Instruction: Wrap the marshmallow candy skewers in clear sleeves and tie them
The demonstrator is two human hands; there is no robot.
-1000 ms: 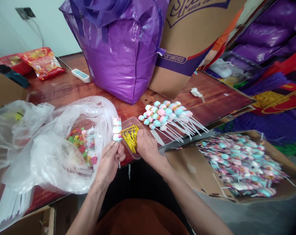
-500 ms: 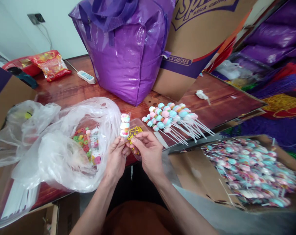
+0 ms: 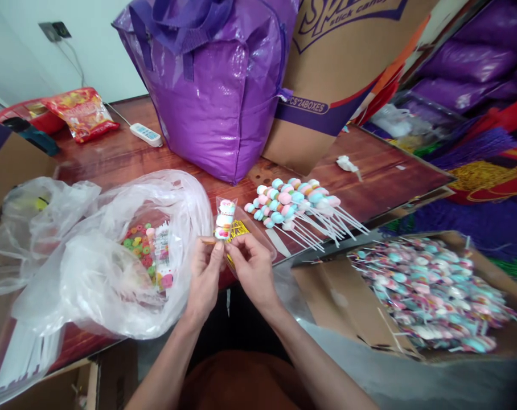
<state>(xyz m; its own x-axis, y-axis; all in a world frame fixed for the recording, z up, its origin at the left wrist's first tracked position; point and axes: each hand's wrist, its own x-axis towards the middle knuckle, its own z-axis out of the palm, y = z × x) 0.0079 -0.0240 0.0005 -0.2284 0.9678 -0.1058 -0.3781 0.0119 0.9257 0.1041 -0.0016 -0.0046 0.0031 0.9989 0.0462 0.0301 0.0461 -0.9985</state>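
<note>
A marshmallow candy stick in a clear printed wrapper stands upright between my hands, over the table's front edge. My left hand is closed, thumb and fingers pinching the candy stick at the base of its wrapper. Against that same spot, my right hand is closed in a pinch; whatever is between its fingertips is too small and hidden to make out. Just behind the fingers lies a clear plastic tray of yellow twist ties, partly covered by my right hand.
Unwrapped candy sticks lie piled to the right. A cardboard box of wrapped ones sits lower right. At left, a clear plastic bag holds colourful ring candies and a stack of wrappers. A purple bag and a tall carton stand behind.
The candy stick has shifted slightly right and tilted a little. My left thumb has come up to the wrapper's base, and the right fingertips have moved in beside it. The view has shifted slightly.
</note>
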